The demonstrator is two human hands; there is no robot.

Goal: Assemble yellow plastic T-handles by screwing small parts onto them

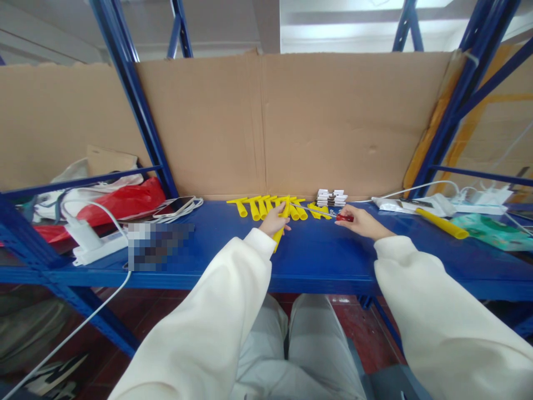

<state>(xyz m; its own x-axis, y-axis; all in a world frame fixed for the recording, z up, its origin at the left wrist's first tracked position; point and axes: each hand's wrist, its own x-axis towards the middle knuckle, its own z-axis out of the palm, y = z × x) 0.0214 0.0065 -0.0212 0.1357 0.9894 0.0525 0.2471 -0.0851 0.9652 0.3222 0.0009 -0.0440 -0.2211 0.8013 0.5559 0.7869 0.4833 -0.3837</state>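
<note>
My left hand (273, 220) is closed around a yellow T-shaped plastic piece with a tubular handle (280, 236), its lower end pointing toward me. In my right hand (358, 221) is a screwdriver (345, 218), gripped by its red handle. The thin metal shaft runs left toward the top of the held piece; whether its tip touches cannot be made out. Behind my left hand lies a row of similar yellow T-shaped pieces (255, 210). Smaller yellow parts (320, 211) lie beneath and behind the shaft, with small metal bits close to the screwdriver handle.
A stack of white and black pieces (331, 197) stands against the cardboard wall (333, 122). To the left are a phone (174, 206), a cable, a power strip (100, 247) and a red bag (125, 201). A yellow tube (442, 223) and green packet (493, 230) lie right on the blue shelf (325, 261).
</note>
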